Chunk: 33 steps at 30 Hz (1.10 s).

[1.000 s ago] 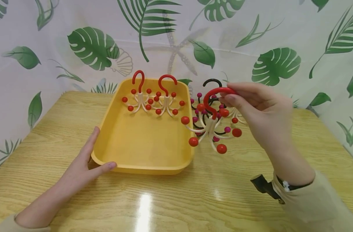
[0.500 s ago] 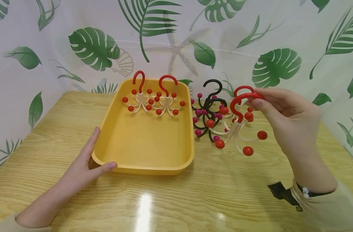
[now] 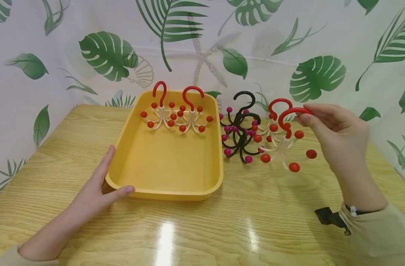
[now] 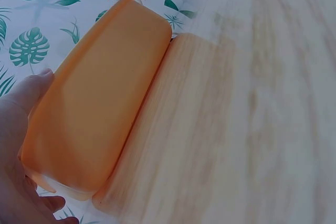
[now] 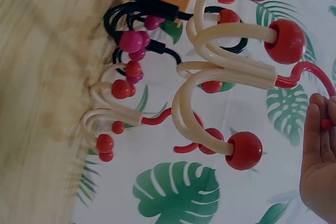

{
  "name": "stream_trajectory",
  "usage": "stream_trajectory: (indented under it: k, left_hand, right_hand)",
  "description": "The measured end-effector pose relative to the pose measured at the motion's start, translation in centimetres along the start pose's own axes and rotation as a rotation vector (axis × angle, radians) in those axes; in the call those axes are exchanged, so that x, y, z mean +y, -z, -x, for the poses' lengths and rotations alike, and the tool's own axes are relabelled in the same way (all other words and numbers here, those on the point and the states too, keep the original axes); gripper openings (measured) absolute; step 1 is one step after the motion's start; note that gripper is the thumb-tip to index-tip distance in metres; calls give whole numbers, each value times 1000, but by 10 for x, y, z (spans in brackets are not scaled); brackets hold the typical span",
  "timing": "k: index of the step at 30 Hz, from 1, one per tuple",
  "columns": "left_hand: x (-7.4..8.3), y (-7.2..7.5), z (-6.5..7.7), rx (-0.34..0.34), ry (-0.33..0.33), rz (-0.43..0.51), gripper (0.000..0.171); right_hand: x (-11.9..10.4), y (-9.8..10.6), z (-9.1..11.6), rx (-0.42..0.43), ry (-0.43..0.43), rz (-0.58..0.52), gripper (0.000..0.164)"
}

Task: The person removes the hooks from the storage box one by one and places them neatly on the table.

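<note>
My right hand pinches the red top hook of an octopus-shaped hanger, whose pale curved arms end in red balls. It hangs in the air at the right. In the right wrist view the same hanger fills the middle. My left hand holds the near left corner of a yellow tray, thumb along the front rim. The left wrist view shows some fingertips curled under that corner. At the tray's far end stand two matching hangers, one left and one right.
Right of the tray, two black hangers with magenta balls stand close together. Just beyond the held hanger is another red-and-white hanger, partly covered by it. A leaf-print cloth rises behind the wooden table.
My right hand has moved right with the hanger, away from the tray's right edge, uncovering the black hangers. The left hand and tray have stayed put.
</note>
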State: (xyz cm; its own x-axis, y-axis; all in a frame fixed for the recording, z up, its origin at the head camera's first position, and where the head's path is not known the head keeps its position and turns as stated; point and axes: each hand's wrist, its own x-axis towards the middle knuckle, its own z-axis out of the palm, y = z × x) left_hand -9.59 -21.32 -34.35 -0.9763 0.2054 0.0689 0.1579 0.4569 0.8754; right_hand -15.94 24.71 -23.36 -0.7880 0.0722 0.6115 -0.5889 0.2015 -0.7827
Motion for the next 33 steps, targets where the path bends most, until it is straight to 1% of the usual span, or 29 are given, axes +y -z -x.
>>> stream_trajectory:
  k: [3,5,7,11,12,15,22,25,29,33]
  left_hand:
    - [0,0,0,0,1,3,102]
    - [0,0,0,-1,2,2,102]
    - [0,0,0,-1,3,0,103]
    - [-1,0,0,2,7,-4,103]
    - [-1,0,0,2,6,-4,103]
    - [-1,0,0,2,6,-5,103]
    - [-1,0,-1,-4,6,16,102]
    - [0,0,-1,-4,10,17,102]
    - [0,1,-1,2,6,6,102]
    - [0,0,-1,5,2,2,103]
  right_hand:
    - [7,4,-2,17,-28,-3,26]
    - [13,6,-3,22,-40,-32,25]
    - [17,8,-3,23,-56,-28,25]
    - [26,12,-4,18,-95,44,26]
    - [28,13,-4,16,-106,78,26]
    - [35,15,-5,20,-133,110,26]
    - [51,17,-4,17,-174,243,27]
    - [56,17,-4,13,-191,263,28]
    - [61,15,-5,19,-191,317,29]
    - [66,13,-4,16,-211,362,30]
